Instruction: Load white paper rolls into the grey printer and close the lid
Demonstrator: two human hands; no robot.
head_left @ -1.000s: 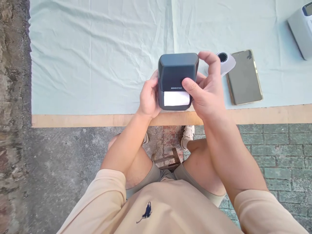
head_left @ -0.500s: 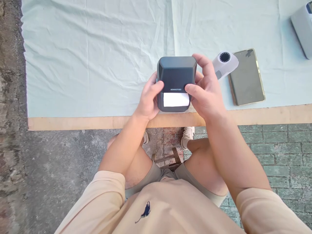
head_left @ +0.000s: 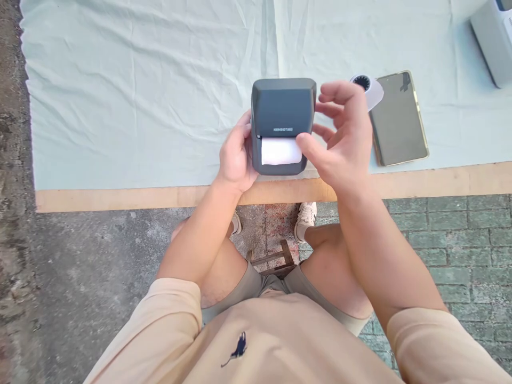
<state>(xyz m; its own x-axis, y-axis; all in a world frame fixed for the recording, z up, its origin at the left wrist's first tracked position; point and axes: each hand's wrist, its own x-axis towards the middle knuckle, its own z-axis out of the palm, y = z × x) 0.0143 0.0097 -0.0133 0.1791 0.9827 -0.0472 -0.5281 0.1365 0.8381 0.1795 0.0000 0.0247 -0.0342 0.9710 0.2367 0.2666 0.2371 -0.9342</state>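
A dark label printer (head_left: 284, 109) marked NIIMBOT is held above the table near its front edge. A white label (head_left: 281, 151) sticks out of the slot in its front. My left hand (head_left: 236, 157) grips the printer by its left side, with the fingers partly hidden behind it. On the other side, my right hand (head_left: 344, 133) has its fingers spread and apart from the casing. Its thumb tip is over the label's right end; whether it touches cannot be made out.
A phone (head_left: 400, 120) lies on the pale cloth (head_left: 140, 96) to the right. A white device with a round dark opening (head_left: 372, 93) overlaps its upper left edge. Farther right stands a grey-white box-shaped device (head_left: 494, 45). The wooden table edge (head_left: 100, 198) runs in front of my knees.
My right hand has loosened from the printer's right side, its fingers spreading away. My left thumb has come off the printer's front. The whole view has shifted slightly.
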